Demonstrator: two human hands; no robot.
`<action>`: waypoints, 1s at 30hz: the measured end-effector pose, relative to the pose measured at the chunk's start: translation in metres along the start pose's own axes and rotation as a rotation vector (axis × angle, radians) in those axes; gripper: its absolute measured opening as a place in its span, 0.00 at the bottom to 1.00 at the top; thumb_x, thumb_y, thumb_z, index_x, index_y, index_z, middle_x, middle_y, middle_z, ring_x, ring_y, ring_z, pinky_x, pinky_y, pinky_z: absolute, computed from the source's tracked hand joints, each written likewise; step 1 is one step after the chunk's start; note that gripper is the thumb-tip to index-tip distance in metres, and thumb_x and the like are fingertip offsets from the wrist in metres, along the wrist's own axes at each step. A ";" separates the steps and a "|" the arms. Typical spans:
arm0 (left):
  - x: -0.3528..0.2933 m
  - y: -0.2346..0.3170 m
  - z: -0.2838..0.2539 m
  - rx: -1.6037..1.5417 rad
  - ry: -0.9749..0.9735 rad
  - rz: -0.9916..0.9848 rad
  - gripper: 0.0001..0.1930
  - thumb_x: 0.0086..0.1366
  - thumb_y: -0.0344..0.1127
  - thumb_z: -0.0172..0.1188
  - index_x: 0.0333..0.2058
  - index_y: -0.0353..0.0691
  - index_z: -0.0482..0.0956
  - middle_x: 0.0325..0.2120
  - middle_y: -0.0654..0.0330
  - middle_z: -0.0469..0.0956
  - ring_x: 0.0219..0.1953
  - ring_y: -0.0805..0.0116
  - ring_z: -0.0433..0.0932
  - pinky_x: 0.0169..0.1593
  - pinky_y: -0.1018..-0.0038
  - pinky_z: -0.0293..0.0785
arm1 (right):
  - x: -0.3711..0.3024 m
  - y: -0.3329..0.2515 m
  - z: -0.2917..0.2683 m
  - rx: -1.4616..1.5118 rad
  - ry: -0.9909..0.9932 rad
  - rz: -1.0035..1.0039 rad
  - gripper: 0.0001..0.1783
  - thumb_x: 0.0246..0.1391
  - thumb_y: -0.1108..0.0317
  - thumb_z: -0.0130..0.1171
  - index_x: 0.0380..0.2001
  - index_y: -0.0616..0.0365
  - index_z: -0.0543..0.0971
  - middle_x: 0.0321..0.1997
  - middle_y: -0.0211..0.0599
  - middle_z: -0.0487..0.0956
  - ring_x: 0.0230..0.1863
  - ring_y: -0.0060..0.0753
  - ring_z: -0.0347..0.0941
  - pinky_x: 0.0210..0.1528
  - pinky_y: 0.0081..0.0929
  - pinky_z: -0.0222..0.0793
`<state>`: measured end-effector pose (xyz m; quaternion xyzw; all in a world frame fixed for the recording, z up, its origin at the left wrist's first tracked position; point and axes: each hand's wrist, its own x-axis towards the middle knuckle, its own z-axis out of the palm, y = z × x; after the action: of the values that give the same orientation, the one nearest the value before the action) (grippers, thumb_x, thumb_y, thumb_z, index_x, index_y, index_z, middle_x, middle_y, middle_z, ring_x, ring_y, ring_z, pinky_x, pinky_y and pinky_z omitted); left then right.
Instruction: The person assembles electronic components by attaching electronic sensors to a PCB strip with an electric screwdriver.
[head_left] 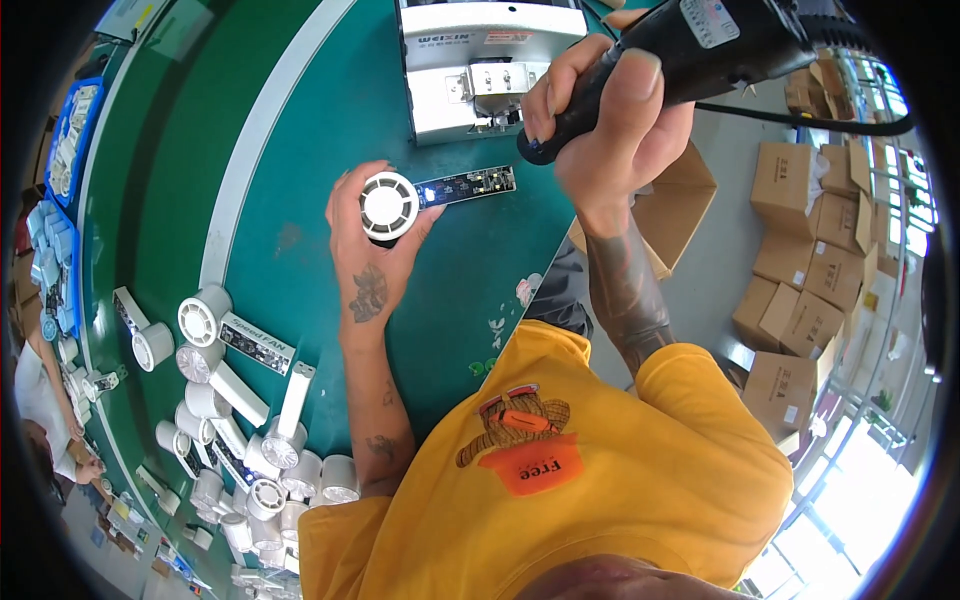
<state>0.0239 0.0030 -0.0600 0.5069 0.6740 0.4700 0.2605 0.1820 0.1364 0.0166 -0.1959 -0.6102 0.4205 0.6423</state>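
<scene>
Fan part: a small round white fan (389, 206) with a grille face, joined to a dark narrow circuit board (466, 186) that sticks out to its right; it sits on the green table (330, 120), near the middle of the view, just below a grey metal machine.
Left hand: the left hand (368, 258) wraps around the round fan from below, fingers curled about its rim, grasping it and pressing it to the table.
Right hand: the right hand (600, 125) is clenched around a black power screwdriver (680, 60), thumb along its body; the tool's tip points down and left, hanging just above and right of the board's far end, apart from it.
Cable: a black cable (800, 115) runs from the tool off to the right.
Machine: the grey metal machine (480, 60) stands on the table at the top of the view, directly above the fan and just left of the tool.
Pile: many more white fans with their boards (250, 420) lie in a loose heap on the table at the lower left, well apart from the held one.
Bins: blue trays (70, 140) of small white parts sit along the far left edge.
Boxes: cardboard boxes (800, 260) are stacked on the floor to the right.
Clothing: the person wears a yellow shirt (600, 470).
</scene>
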 end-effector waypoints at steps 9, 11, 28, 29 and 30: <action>0.002 0.002 0.001 -0.150 -0.012 -0.026 0.33 0.52 0.30 0.80 0.54 0.37 0.73 0.48 0.53 0.75 0.50 0.55 0.76 0.53 0.66 0.75 | -0.014 -0.010 -0.010 -0.081 0.025 -0.016 0.35 0.66 0.39 0.56 0.55 0.61 0.64 0.20 0.39 0.70 0.14 0.29 0.66 0.17 0.28 0.66; 0.001 0.001 0.003 -0.044 -0.023 -0.017 0.33 0.51 0.31 0.80 0.55 0.37 0.73 0.49 0.53 0.75 0.52 0.53 0.75 0.57 0.62 0.73 | -0.005 -0.018 -0.009 -0.037 -0.027 0.015 0.34 0.67 0.41 0.55 0.53 0.63 0.65 0.20 0.38 0.70 0.14 0.28 0.66 0.18 0.28 0.67; 0.006 0.012 0.036 0.052 -0.053 0.104 0.35 0.52 0.38 0.80 0.57 0.39 0.73 0.51 0.54 0.77 0.58 0.49 0.71 0.62 0.58 0.66 | 0.012 -0.022 0.044 0.001 0.156 0.192 0.13 0.66 0.69 0.62 0.47 0.61 0.71 0.20 0.22 0.73 0.16 0.12 0.64 0.19 0.16 0.58; 0.006 0.012 0.036 0.053 -0.055 0.102 0.35 0.52 0.38 0.80 0.57 0.39 0.73 0.51 0.54 0.77 0.58 0.49 0.71 0.62 0.58 0.66 | 0.012 -0.021 0.043 -0.001 0.130 0.185 0.12 0.67 0.69 0.61 0.46 0.61 0.70 0.21 0.23 0.73 0.16 0.12 0.64 0.19 0.16 0.58; 0.006 0.013 0.036 0.063 -0.064 0.106 0.35 0.52 0.38 0.80 0.57 0.39 0.73 0.51 0.54 0.77 0.58 0.49 0.71 0.62 0.58 0.66 | 0.011 -0.020 0.042 -0.002 0.105 0.178 0.11 0.67 0.69 0.61 0.45 0.61 0.70 0.21 0.23 0.73 0.16 0.12 0.64 0.19 0.15 0.58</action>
<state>0.0574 0.0220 -0.0633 0.5646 0.6521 0.4451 0.2406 0.1472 0.1228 0.0459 -0.2718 -0.5564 0.4643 0.6332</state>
